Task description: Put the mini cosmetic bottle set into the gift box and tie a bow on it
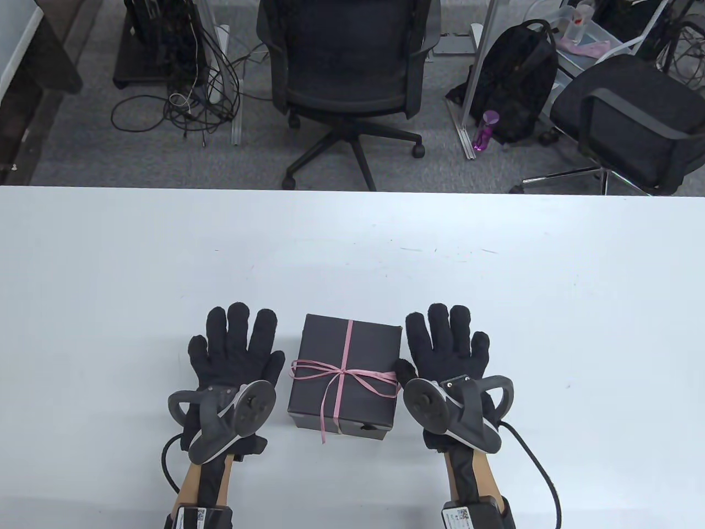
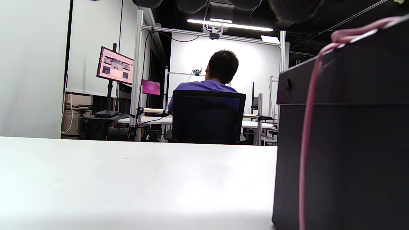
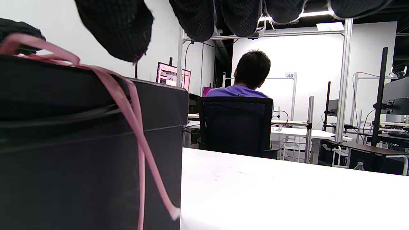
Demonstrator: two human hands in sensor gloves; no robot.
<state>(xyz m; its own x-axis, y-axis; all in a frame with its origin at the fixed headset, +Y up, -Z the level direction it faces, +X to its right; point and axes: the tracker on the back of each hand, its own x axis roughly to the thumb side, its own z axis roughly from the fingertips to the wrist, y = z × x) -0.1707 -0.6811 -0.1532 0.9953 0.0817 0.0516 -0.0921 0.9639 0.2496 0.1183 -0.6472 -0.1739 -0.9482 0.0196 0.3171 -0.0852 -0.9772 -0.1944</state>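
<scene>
The box (image 1: pixel 344 374) sits lid-on near the table's (image 1: pixel 352 248) front edge, between both hands; what it contains is hidden. A pink ribbon (image 1: pixel 341 376) crosses the lid and is tied in a bow. The left hand (image 1: pixel 234 358) lies flat, fingers spread, just beside the box. The right hand (image 1: pixel 446 355) lies flat too, its thumb seemingly touching the ribbon's loop. Beyond the table stand an office chair (image 1: pixel 347 71) and a backpack (image 1: pixel 515 82). Only the wrist views show a seated person (image 2: pixel 211 83) facing away and a monitor (image 2: pixel 115 65).
</scene>
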